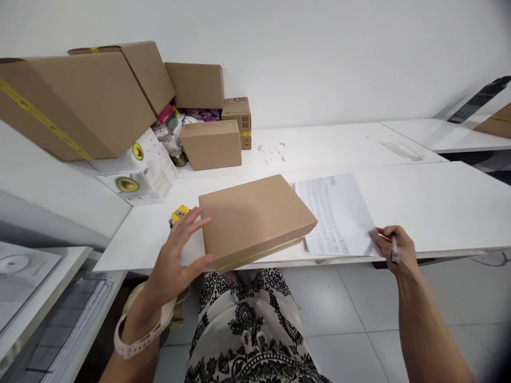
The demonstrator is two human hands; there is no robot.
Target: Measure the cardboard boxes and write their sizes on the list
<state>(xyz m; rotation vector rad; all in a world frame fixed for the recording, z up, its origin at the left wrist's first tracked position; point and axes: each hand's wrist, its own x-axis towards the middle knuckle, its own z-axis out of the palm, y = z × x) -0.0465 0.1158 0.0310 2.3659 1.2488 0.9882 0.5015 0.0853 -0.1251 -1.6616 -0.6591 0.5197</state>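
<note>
**Where the tabletop (439, 207) ends: flat box (255, 218) at the near edge**

Though open room lies to the right, the flat box sits hard against the near edge. Left hand (178, 250), grip spread, touches its left end. Right hand (393, 247), grip pinching a pen (394, 251), rests on the printed sheet (335, 215) just beside. Print unreadable; small yellow item (179, 214) hard to make out.

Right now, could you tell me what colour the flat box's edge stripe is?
Yellow stripe on the brown box; head view.
</note>
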